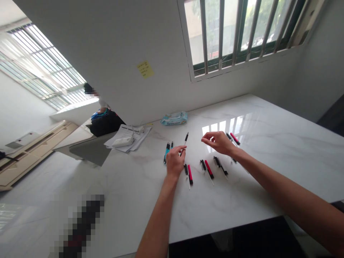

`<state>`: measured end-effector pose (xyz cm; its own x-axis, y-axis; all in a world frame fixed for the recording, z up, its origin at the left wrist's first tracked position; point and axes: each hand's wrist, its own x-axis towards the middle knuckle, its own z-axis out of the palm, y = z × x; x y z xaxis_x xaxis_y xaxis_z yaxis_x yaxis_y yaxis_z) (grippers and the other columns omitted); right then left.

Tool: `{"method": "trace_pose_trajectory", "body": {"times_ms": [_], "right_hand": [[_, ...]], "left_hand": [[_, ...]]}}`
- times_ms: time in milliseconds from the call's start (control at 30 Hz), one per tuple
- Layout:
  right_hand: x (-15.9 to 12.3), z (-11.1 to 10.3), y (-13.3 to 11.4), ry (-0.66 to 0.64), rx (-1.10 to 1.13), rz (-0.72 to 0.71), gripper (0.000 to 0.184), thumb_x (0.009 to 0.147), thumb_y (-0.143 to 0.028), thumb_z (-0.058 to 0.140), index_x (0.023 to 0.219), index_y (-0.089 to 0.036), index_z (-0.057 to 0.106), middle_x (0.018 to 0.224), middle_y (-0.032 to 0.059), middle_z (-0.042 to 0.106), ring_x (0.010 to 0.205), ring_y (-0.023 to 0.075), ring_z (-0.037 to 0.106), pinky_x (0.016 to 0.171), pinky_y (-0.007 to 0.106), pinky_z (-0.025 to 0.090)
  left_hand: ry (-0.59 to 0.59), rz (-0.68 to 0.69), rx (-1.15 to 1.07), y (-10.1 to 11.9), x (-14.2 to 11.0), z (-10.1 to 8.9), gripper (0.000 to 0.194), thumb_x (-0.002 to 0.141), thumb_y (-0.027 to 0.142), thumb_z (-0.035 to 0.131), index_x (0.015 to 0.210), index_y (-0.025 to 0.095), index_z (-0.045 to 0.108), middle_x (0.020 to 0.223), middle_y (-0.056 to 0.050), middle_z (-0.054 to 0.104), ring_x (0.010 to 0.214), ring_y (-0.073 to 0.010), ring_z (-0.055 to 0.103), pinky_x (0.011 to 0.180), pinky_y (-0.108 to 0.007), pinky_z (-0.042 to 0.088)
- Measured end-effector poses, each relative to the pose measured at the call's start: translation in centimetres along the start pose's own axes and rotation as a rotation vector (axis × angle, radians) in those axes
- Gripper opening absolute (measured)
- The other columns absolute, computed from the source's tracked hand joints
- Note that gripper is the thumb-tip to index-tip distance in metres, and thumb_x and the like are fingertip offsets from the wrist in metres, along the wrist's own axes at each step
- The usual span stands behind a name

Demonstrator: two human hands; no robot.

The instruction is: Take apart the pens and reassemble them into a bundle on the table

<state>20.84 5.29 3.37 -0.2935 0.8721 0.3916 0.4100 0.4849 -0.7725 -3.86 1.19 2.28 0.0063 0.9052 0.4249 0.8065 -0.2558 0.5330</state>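
Observation:
My left hand (176, 161) is closed on a slim pen (186, 137) whose black end points up and away over the table. To its right hovers my right hand (218, 142), fingers curled together in a pinch; what they hold, if anything, is too small to make out. Below the hands lie pen parts in small groups: a red pen barrel (190, 174) beside a black piece, another red barrel (209, 169) with a thin white refill, and a black pen part (220, 165). Several blue and black pens (167, 152) lie left of my left hand. Beyond my right wrist rests another red barrel (234, 138).
A pack of wipes (174, 118) lies by the wall on the white marbled table (129, 200). Papers (139, 138) with a white device (123, 142) are at the left. A yellow note (145, 69) sticks to the wall. A person (103, 104) sits in the background.

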Motion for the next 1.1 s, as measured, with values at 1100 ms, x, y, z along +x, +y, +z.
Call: {"method": "trace_pose_trajectory", "body": {"times_ms": [1100], "right_hand": [[-1.1, -11.3, 10.4, -0.314, -0.311, 0.146, 0.074, 0.082, -0.024, 0.069, 0.153, -0.03, 0.048, 0.136, 0.0097, 0.067, 0.116, 0.0283, 0.063, 0.09, 0.04, 0.053]], "left_hand": [[0.03, -0.259, 0.51, -4.2, 1.6, -0.1, 0.032, 0.091, 0.029, 0.061, 0.119, 0.027, 0.077, 0.123, -0.012, 0.065, 0.114, -0.0344, 0.056, 0.099, -0.045, 0.048]]}}
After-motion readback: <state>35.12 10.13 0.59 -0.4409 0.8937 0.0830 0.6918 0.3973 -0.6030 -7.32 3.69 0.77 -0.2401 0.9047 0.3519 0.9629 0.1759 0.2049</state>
